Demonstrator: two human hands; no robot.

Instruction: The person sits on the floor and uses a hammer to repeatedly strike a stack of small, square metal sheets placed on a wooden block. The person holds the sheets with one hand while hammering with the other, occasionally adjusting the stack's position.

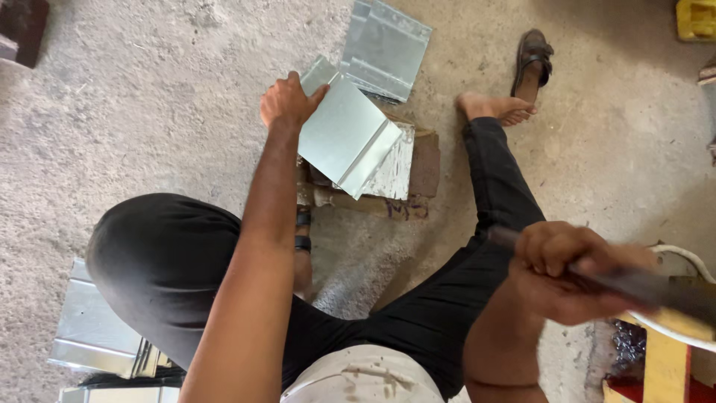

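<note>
I see the left hand [287,101] stretched out ahead, thumb and fingers pinched on the upper left corner of a folded metal sheet [344,136]. The sheet hangs down and to the right of that grip — its bent lip faces away from the hand, toward a wooden block [418,172] on the floor. The sheet sits over the block and touches or nearly touches a second shiny piece [395,168] lying flat on it; I cannot tell which.

My right hand [570,272] is much nearer the camera, low on the right, fist wrapped shut around the handle of a dark tool [649,287]. The tool is blurred, and its far end runs off to the right, so I cannot name its kind. It is well apart from the sheet.

Beyond the held sheet lies another flat metal sheet [384,48] on the concrete floor [149,112]. A stack of similar folded pieces [101,332] rests at the lower left, beside the bent left knee in black trousers [160,257]. The right leg reaches forward — the bare foot [496,107] lies near a brown sandal [533,63]. A yellow frame [664,366] stands at the lower right.
</note>
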